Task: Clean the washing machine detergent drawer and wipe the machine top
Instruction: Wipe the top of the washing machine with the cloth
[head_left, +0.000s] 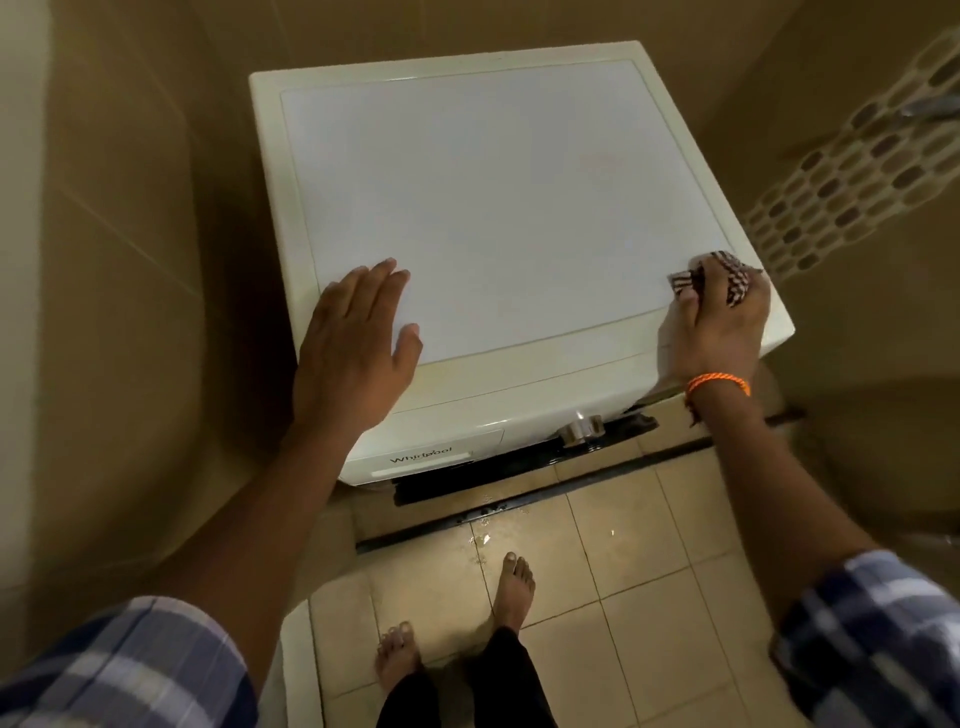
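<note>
One washing machine top (498, 208) fills the middle of your view. Your left hand (353, 343) lies flat at its 7 o'clock corner, fingers straight and together, thumb apart. Your right hand (719, 317), at 4 o'clock, bunches one checked cloth (735, 275) under curled fingers. One drawer front (426, 457) sits closed at 6 o'clock.

Right hand (719, 322) gripping cloth (727, 280) on machine top (493, 208)

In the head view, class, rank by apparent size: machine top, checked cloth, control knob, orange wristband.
1. machine top
2. checked cloth, partly hidden under the right hand
3. and 4. control knob and orange wristband: too alike to rank.
</note>
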